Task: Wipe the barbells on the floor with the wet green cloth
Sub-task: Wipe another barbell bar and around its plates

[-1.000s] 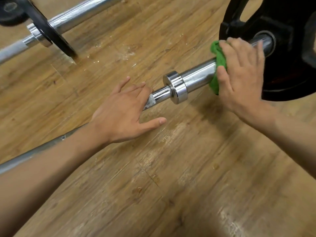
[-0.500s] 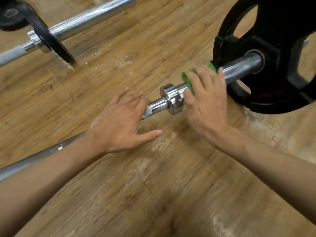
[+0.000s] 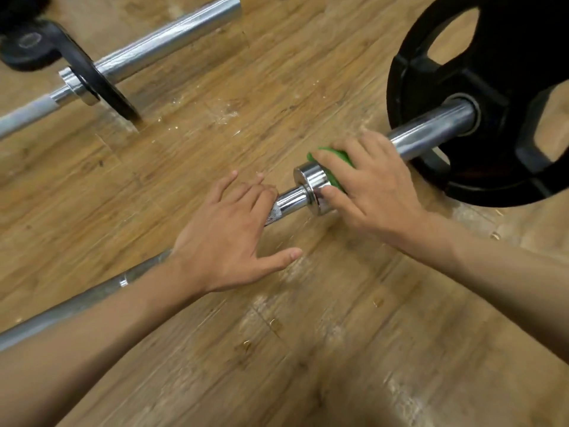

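A chrome barbell (image 3: pixel 431 132) lies on the wooden floor, running from lower left to upper right, with a large black weight plate (image 3: pixel 480 97) on its sleeve. My right hand (image 3: pixel 369 186) wraps the green cloth (image 3: pixel 337 167) around the sleeve, right against the chrome collar (image 3: pixel 309 183). Only a small patch of cloth shows between my fingers. My left hand (image 3: pixel 228 238) rests flat on the knurled shaft just left of the collar, fingers spread and straight. A second barbell (image 3: pixel 160 46) lies farther back at the upper left.
The second barbell carries a small black plate (image 3: pixel 101 81), and a black object (image 3: pixel 27 47) sits at the far upper left. Scuffed wooden floor (image 3: pixel 338 334) stretches in front of me.
My right hand slid the green cloth down the sleeve from the black plate to the collar. My left hand stayed on the shaft.
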A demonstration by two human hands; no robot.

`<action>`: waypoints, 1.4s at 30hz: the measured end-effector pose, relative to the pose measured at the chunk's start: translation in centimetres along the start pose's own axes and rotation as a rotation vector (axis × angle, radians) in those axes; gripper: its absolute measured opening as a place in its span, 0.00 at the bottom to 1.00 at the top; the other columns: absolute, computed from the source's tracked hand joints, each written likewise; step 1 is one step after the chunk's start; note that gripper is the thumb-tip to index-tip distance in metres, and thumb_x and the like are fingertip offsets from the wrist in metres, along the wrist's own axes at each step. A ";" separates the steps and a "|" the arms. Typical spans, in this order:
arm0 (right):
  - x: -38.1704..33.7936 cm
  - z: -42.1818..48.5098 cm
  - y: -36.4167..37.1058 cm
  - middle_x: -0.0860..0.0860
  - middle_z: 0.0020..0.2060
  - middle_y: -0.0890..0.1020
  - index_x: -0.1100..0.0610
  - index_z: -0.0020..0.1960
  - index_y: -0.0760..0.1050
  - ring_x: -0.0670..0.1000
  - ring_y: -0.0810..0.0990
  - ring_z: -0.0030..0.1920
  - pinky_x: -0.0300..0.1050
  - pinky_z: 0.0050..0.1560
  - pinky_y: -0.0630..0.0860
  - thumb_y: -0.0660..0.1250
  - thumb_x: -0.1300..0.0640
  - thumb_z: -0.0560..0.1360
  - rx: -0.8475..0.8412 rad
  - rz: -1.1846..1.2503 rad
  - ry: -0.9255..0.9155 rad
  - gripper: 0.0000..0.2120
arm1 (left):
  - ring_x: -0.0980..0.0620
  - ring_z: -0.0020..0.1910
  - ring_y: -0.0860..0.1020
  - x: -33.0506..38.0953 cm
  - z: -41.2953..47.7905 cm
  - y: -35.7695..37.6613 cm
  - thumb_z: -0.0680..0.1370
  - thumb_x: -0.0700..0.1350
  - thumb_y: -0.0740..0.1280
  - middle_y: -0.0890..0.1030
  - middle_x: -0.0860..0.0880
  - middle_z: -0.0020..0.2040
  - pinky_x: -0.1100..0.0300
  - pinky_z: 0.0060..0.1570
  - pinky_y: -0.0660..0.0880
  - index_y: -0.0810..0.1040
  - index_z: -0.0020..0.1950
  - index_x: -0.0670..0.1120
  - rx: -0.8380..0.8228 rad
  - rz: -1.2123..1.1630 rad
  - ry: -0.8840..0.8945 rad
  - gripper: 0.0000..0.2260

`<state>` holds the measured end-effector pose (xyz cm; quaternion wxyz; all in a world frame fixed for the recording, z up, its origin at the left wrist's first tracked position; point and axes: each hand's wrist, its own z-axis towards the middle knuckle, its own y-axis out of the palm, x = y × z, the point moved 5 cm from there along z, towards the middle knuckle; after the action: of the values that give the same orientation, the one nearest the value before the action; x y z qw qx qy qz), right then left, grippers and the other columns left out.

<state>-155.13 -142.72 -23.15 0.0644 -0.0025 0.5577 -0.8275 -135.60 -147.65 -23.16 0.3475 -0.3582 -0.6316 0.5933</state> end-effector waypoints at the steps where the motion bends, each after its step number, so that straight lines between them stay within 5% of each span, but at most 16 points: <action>1: 1.4 0.0 -0.2 0.59 0.55 0.78 0.60 0.64 0.77 0.61 0.74 0.55 0.59 0.64 0.67 0.43 0.38 0.85 -0.017 -0.015 0.030 0.33 | 0.43 0.77 0.70 0.1 -0.3 0.0 0.79 0.76 0.46 0.78 0.41 0.69 0.37 0.78 0.60 0.72 0.72 0.39 -0.006 0.004 0.000 0.45; 6: 2.6 1.0 -3.4 0.55 0.46 0.71 0.57 0.49 0.71 0.55 0.67 0.47 0.55 0.51 0.64 0.37 0.41 0.86 0.188 0.116 0.314 0.29 | 0.42 0.76 0.71 1.0 -0.7 -0.1 0.79 0.75 0.46 0.80 0.41 0.67 0.36 0.77 0.61 0.74 0.70 0.38 0.009 0.041 -0.008 0.44; 12: -5.6 -1.9 -1.4 0.59 0.68 0.77 0.60 0.71 0.75 0.61 0.75 0.64 0.57 0.69 0.68 0.48 0.42 0.86 0.019 0.093 0.014 0.29 | 0.42 0.77 0.70 2.0 -1.2 0.2 0.79 0.75 0.48 0.79 0.42 0.68 0.39 0.79 0.58 0.74 0.70 0.38 -0.007 0.035 -0.018 0.43; 15: -3.9 1.7 -1.2 0.56 0.50 0.85 0.53 0.52 0.83 0.61 0.81 0.50 0.53 0.55 0.72 0.50 0.38 0.85 -0.144 0.111 0.244 0.27 | 0.41 0.76 0.71 2.3 -1.4 0.1 0.79 0.75 0.48 0.79 0.41 0.67 0.39 0.79 0.59 0.74 0.71 0.37 0.000 0.055 -0.009 0.44; 17: -3.1 3.4 -0.3 0.56 0.41 0.83 0.51 0.40 0.76 0.61 0.79 0.44 0.50 0.43 0.66 0.48 0.34 0.83 -0.279 0.056 0.393 0.29 | 0.41 0.76 0.70 2.6 -1.4 -0.1 0.78 0.75 0.49 0.79 0.41 0.66 0.38 0.79 0.59 0.74 0.70 0.38 -0.004 0.057 -0.008 0.44; 19: -4.2 2.4 -0.3 0.56 0.46 0.84 0.52 0.45 0.79 0.62 0.81 0.48 0.52 0.46 0.67 0.49 0.36 0.84 -0.247 0.041 0.330 0.27 | 0.41 0.77 0.70 2.6 -1.5 -0.1 0.78 0.76 0.48 0.79 0.41 0.66 0.38 0.79 0.58 0.74 0.70 0.38 -0.019 0.055 -0.017 0.44; 22: -6.0 -2.6 -1.8 0.58 0.67 0.78 0.57 0.71 0.77 0.61 0.77 0.65 0.56 0.70 0.69 0.56 0.42 0.85 -0.054 0.097 0.137 0.25 | 0.41 0.77 0.70 2.8 -1.8 0.0 0.78 0.76 0.48 0.79 0.41 0.67 0.39 0.79 0.59 0.73 0.71 0.37 -0.017 0.051 -0.013 0.45; 24: -5.5 -3.2 -2.0 0.58 0.71 0.76 0.57 0.73 0.75 0.60 0.74 0.69 0.55 0.75 0.65 0.54 0.38 0.85 -0.090 0.117 0.124 0.29 | 0.41 0.77 0.69 3.1 -1.9 0.1 0.78 0.76 0.47 0.78 0.41 0.69 0.40 0.80 0.58 0.73 0.72 0.38 -0.036 0.058 -0.004 0.46; 26: -5.1 -0.3 -1.4 0.56 0.59 0.82 0.54 0.59 0.82 0.61 0.80 0.59 0.53 0.60 0.72 0.51 0.35 0.84 -0.215 0.120 0.238 0.29 | 0.41 0.78 0.68 3.5 -1.9 0.0 0.78 0.77 0.47 0.77 0.40 0.71 0.40 0.80 0.57 0.71 0.75 0.37 -0.036 0.071 0.003 0.47; 29: -4.8 2.6 -0.5 0.55 0.46 0.84 0.52 0.43 0.80 0.61 0.82 0.49 0.49 0.42 0.67 0.50 0.32 0.83 -0.344 0.009 0.308 0.30 | 0.39 0.79 0.66 4.1 -2.1 -0.3 0.78 0.77 0.48 0.74 0.38 0.74 0.39 0.80 0.56 0.69 0.76 0.35 -0.032 0.067 0.002 0.49; 31: -5.2 0.6 -1.2 0.55 0.49 0.83 0.54 0.50 0.82 0.61 0.82 0.48 0.52 0.46 0.71 0.53 0.38 0.85 -0.214 0.082 0.231 0.26 | 0.39 0.81 0.63 4.3 -2.5 -0.2 0.78 0.77 0.47 0.73 0.37 0.75 0.39 0.80 0.56 0.67 0.77 0.34 -0.043 0.048 0.004 0.50; 33: -6.0 -3.4 -2.5 0.56 0.61 0.80 0.57 0.64 0.80 0.60 0.79 0.57 0.54 0.62 0.72 0.56 0.44 0.86 -0.073 0.109 0.100 0.21 | 0.39 0.81 0.62 4.7 -3.0 0.1 0.77 0.77 0.47 0.74 0.37 0.75 0.39 0.80 0.57 0.67 0.77 0.33 -0.032 0.037 0.005 0.51; 35: -5.6 -5.2 -3.1 0.57 0.66 0.78 0.58 0.69 0.77 0.60 0.77 0.62 0.55 0.68 0.70 0.55 0.43 0.86 -0.111 0.090 0.049 0.24 | 0.39 0.81 0.62 5.4 -3.4 0.2 0.77 0.78 0.49 0.73 0.37 0.75 0.39 0.80 0.56 0.67 0.77 0.32 -0.028 0.049 0.019 0.52; 38: -5.0 -1.6 -2.9 0.56 0.54 0.83 0.52 0.54 0.82 0.62 0.81 0.55 0.51 0.48 0.71 0.49 0.34 0.83 -0.357 0.075 0.223 0.29 | 0.37 0.81 0.62 6.7 -3.9 0.1 0.76 0.78 0.48 0.71 0.34 0.76 0.38 0.80 0.58 0.66 0.77 0.31 -0.002 0.069 0.050 0.54; 40: -4.8 -0.3 -2.1 0.56 0.50 0.84 0.52 0.48 0.82 0.61 0.81 0.55 0.48 0.44 0.65 0.50 0.32 0.82 -0.492 0.019 0.315 0.31 | 0.36 0.81 0.61 7.6 -4.4 0.0 0.76 0.79 0.47 0.69 0.32 0.77 0.36 0.79 0.59 0.64 0.78 0.30 0.007 0.069 0.067 0.55; 42: -5.1 -1.6 -2.5 0.56 0.48 0.84 0.52 0.48 0.83 0.62 0.82 0.52 0.49 0.44 0.69 0.51 0.33 0.82 -0.418 0.039 0.286 0.29 | 0.35 0.82 0.58 8.3 -5.1 0.2 0.75 0.79 0.47 0.65 0.31 0.78 0.36 0.79 0.57 0.62 0.79 0.29 0.006 0.071 0.071 0.56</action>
<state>-150.45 -139.71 -21.10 -0.0014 0.1121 0.7202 -0.6846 -135.37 -137.98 -22.96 0.3495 -0.4001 -0.6041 0.5939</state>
